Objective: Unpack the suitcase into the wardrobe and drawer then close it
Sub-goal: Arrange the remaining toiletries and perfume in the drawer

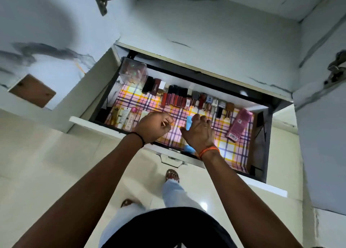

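Currently head view only. Drawer [259, 186] pulled out from wardrobe [215, 32], lined with plaid sheet [232, 146] in pink, yellow and purple. Both hands inside, over front half of liner.

Left hand [152, 126]: fingers curled, pinching thin pale stick-like item [163, 123]; too small to identify. Black band on that wrist.

Right hand [199, 130]: fingers bent down over light blue tube [189, 123], thumb spread to one side. Blue shows past fingertips and again below wrist at drawer front; judged gripped, not fully certain. Orange thread band on that wrist.

Handling, blue tube (judgement): small, light, likely soft plastic with smooth skin; squeezable, so take across body near mid-length, light pressure, away from cap. Little risk of breakage.

Appearance: plain pale blue, slender, label not readable.

Other contents: row of lip-colour tubes [175, 97] and small bottles along rear wall, lying side by side; clear plastic box [133, 72] at rear left corner; cream tubes [124, 119] at front left; pink carton [238, 125] with barcode lying right of hands, apart from both. Rear row packed close, judged easy to knock over.

Suitcase not in view. Metal handle [173, 160] on drawer front. Feet in sandals on pale tile floor [46, 163].
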